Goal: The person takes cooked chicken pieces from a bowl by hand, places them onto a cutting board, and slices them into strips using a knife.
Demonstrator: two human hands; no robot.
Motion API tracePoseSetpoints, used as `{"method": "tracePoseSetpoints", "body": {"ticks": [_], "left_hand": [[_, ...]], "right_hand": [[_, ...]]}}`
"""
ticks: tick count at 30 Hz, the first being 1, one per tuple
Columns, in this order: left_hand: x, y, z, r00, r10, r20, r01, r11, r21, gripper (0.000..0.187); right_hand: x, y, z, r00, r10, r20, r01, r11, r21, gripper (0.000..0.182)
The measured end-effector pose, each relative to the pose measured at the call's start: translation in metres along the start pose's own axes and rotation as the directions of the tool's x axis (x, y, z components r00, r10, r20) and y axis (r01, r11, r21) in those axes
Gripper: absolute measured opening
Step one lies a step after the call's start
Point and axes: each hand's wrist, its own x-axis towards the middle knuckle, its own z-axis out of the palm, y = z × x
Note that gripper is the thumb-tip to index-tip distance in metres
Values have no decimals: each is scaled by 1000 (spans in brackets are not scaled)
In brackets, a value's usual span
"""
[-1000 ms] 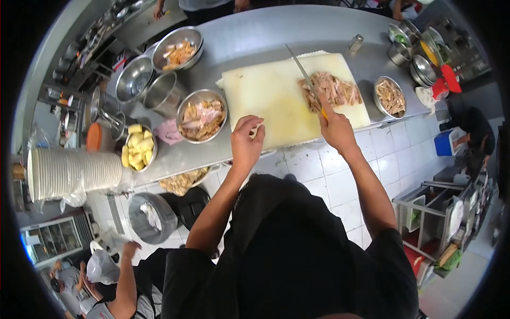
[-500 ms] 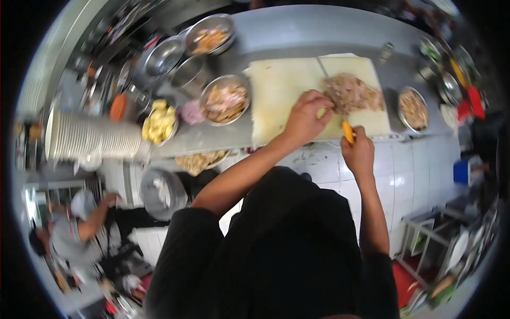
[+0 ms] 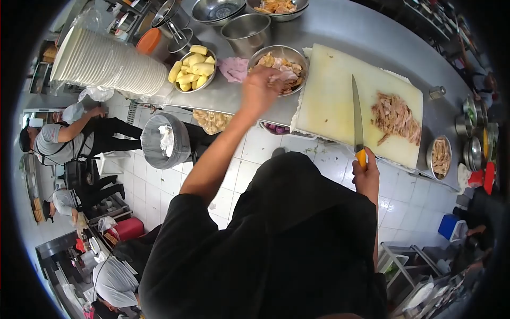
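Along the steel surface (image 3: 340, 24), sliced meat (image 3: 394, 118) is spread on the board (image 3: 333, 87). The knife (image 3: 358, 114) is clasped in the right hand (image 3: 367, 178), its blade best angled away from the left hand (image 3: 260, 91), whose grip at the bowl (image 3: 302, 59) cannot be told. No writing is legible.

Sliced meat (image 3: 396, 118) lies on the cutting board (image 3: 332, 101).

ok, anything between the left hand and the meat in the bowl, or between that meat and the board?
Left hand to meat: nothing visible. Meat to cutting board: only the bowl's board-side rim; the knife in the right hand is farther over.
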Motion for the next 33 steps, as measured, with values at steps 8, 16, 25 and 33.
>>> {"method": "tracePoseSetpoints", "body": {"ticks": [8,16,25,33], "left_hand": [[46,-37,20,957,-28,288,-30,980,197,27],[64,-34,25,888,-80,454,-14,980,199,25],[62,-36,32,873,-19,488,-65,986,155,29],[82,-41,-1,897,-245,369,379,855,-353,16]], "right_hand": [[-8,-9,9,997,65,-52,-66,998,-19,48],[-13,-15,20,993,-6,-117,-13,986,-165,47],[-11,-6,24,988,-90,-129,55,966,-252,49],[-18,-34,18,992,87,-90,-99,985,-140,48]]}}
